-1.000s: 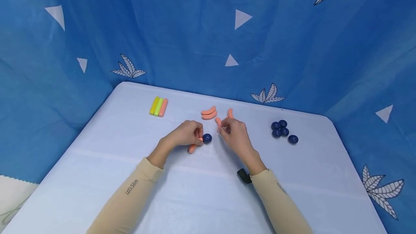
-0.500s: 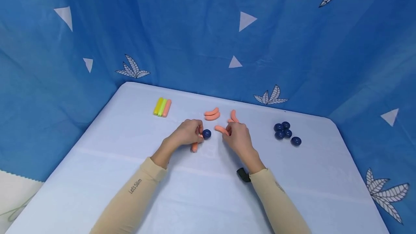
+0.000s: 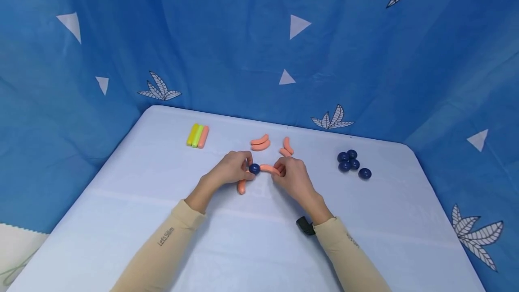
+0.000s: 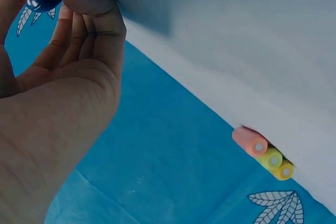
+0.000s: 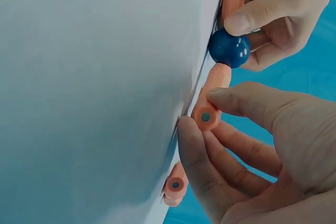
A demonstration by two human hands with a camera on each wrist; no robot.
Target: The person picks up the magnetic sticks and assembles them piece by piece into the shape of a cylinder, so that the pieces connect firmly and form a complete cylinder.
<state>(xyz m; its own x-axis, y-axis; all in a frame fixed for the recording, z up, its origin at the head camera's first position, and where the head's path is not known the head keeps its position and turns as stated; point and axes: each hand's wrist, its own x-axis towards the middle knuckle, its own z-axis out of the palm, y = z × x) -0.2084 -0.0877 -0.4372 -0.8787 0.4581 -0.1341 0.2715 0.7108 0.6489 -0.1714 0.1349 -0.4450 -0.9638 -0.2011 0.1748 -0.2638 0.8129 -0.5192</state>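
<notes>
My left hand [image 3: 233,168] pinches a dark blue ball [image 3: 254,169] between thumb and fingers, right where an orange rod [image 3: 241,187] meets it. That rod slants down toward me under the hand. From the right, my right hand [image 3: 293,175] grips a curved orange rod [image 3: 267,168] by its near end, thumb on one side and fingers on the other. The curved rod's far end meets the ball, as the right wrist view shows with the ball [image 5: 229,48] and rod [image 5: 214,85]. A grey metal disc shows in the rod's gripped end.
Two curved orange rods [image 3: 261,146] lie side by side behind the hands, with another pair [image 3: 288,145] to their right. Yellow, lime and orange straight rods [image 3: 197,136] lie at the back left. Several blue balls [image 3: 348,161] cluster on the right of the white table [image 3: 239,247].
My right hand has turned the curved rod and brought its free end left against the ball. The left fingers have shifted from the straight rod onto the ball.
</notes>
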